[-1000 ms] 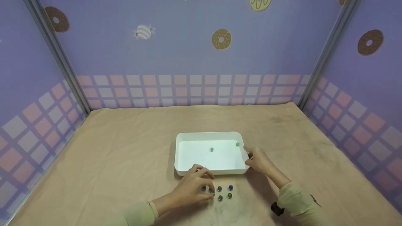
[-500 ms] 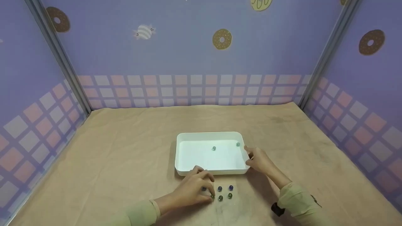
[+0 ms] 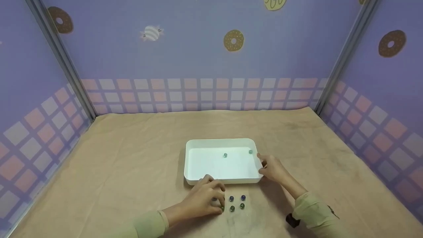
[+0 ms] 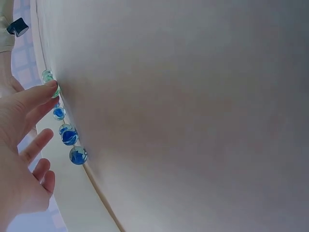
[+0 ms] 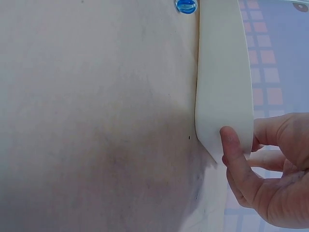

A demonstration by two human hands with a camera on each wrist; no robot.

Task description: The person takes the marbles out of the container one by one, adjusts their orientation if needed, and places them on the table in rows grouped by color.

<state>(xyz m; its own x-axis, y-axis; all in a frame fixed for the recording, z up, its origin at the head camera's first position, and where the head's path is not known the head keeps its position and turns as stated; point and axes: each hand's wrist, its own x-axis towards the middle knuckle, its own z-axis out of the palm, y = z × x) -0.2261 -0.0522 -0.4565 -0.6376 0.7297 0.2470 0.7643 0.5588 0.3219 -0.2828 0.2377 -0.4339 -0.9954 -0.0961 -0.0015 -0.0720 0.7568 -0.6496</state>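
My left hand is low in front of the white tray, pinching a green marble between thumb and forefinger close to the cloth. The other fingers are bent loosely over blue marbles, which they mostly hide in the head view. Just right of these fingertips lie two blue marbles and, nearer me, two green marbles. With the thumb outside the wall, my right hand grips the tray's right end. Inside the tray are two pale green marbles, one near the middle, one by the right wall.
A creased beige cloth covers the table. Purple panels with a checked border enclose the back and both sides, with grey metal posts at the corners. A dark band sits at my right wrist.
My left thumb and forefinger have closed on the green marble and drawn it slightly toward me. The middle marble in the tray has rolled a little right and back. My right hand stays put.
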